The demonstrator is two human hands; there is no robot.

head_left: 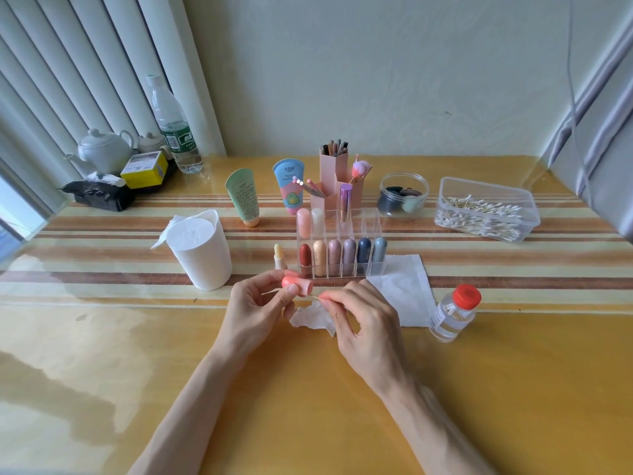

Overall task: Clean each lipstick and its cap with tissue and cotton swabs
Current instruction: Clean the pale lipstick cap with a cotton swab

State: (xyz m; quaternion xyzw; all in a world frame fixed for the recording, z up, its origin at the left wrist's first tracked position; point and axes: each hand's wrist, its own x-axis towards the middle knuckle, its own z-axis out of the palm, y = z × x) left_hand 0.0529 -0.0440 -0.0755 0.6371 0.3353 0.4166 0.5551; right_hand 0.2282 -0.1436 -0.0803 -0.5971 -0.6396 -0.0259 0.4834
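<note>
Head view: the left hand [255, 303] holds a pink lipstick cap [298, 283] sideways. Its fingers [291, 290] are curled round the cap, thumb across the front, with the open end turned toward the right hand [359, 323]. The right hand's fingers [330, 299] are drawn narrow and pinch the thin stick of a cotton swab [315, 296]. The swab's far end lies at the cap's open end; I cannot tell whether it goes inside.

A crumpled tissue [312, 317] sits just below both sets of fingers, between the hands. I cannot tell whether it is gripped or lies on the yellow surface [137, 337].

Just beyond the left fingers an uncapped pale lipstick [280, 257] stands upright, beside a clear organiser [373, 231] that holds capped lipsticks [337, 257] in a row. Left of the left fingers stands a white tissue roll [205, 250].

Beyond and to the right of the right fingers a flat tissue sheet [402, 289] lies on the surface. A small clear bottle with a red cap [454, 311] stands at that sheet's right edge.

Well beyond the right fingers is a clear box of cotton swabs [486, 214], with a jar of sponges [404, 195] to its left. Far beyond the hands stand a pink brush holder [332, 173] and two cream tubes [244, 197].
</note>
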